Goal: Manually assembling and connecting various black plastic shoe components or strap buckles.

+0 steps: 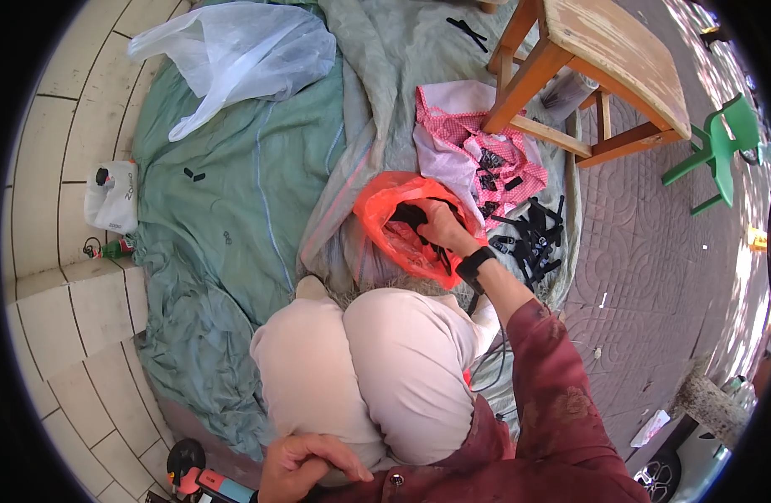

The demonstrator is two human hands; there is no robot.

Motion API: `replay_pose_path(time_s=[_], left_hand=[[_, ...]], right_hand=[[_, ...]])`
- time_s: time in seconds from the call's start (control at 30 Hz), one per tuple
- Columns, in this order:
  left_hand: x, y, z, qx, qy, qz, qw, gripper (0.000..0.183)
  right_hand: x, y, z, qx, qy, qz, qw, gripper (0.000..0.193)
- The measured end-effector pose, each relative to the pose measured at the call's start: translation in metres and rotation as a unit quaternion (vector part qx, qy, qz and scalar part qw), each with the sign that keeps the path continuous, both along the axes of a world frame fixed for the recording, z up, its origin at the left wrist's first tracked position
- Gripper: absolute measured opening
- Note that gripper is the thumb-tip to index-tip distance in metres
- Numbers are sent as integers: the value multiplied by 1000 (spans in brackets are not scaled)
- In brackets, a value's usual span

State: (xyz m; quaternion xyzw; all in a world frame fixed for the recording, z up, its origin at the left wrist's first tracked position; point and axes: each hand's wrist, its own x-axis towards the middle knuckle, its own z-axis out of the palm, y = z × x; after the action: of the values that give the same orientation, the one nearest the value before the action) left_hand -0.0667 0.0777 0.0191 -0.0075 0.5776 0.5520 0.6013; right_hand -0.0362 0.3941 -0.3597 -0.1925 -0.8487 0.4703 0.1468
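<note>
My right hand (pixel 440 228) reaches down into an orange-red plastic bag (pixel 377 197) lying open in front of my knees. Black pieces (pixel 409 215) are beside its fingers inside the bag. The fingertips are hidden, so I cannot tell whether they grip anything. Just right of the bag, a pile of black strap-like pieces (pixel 538 241) lies on the ground sheet. More small black pieces rest on a pink checked cloth (pixel 526 178) behind it. Close to my lap, my left hand (pixel 306 468) is open with loosely bent fingers and holds nothing visible.
Green sheeting (pixel 209 251) covers the ground. A clear plastic bag (pixel 251 54) lies at the far left; a white jug (pixel 111 197) stands by the tiled wall. A wooden stool (pixel 612 50) and small green chair (pixel 721 147) stand right. A cordless tool (pixel 205 484) lies lower left.
</note>
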Motion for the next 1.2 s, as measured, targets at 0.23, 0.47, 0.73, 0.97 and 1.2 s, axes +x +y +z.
replay_pose_path(time_s=[0.23, 0.47, 0.73, 0.97, 1.2], left_hand=[[9, -9, -8, 36, 43, 5, 998, 23], [16, -16, -11, 81, 24, 85, 993, 20], [0, -54, -9, 123, 98, 178, 971, 26], [1, -108, -10, 90, 109, 218, 966, 27], [13, -108, 12, 81, 143, 207, 964, 24]], right_hand=[[56, 34, 123, -431, -186, 54, 881, 59], [114, 9, 270, -386, -113, -32, 915, 61], [139, -124, 367, -304, -44, 221, 925, 61], [147, -173, 375, -120, -44, 211, 969, 42], [151, -165, 374, -212, -60, 155, 963, 35]])
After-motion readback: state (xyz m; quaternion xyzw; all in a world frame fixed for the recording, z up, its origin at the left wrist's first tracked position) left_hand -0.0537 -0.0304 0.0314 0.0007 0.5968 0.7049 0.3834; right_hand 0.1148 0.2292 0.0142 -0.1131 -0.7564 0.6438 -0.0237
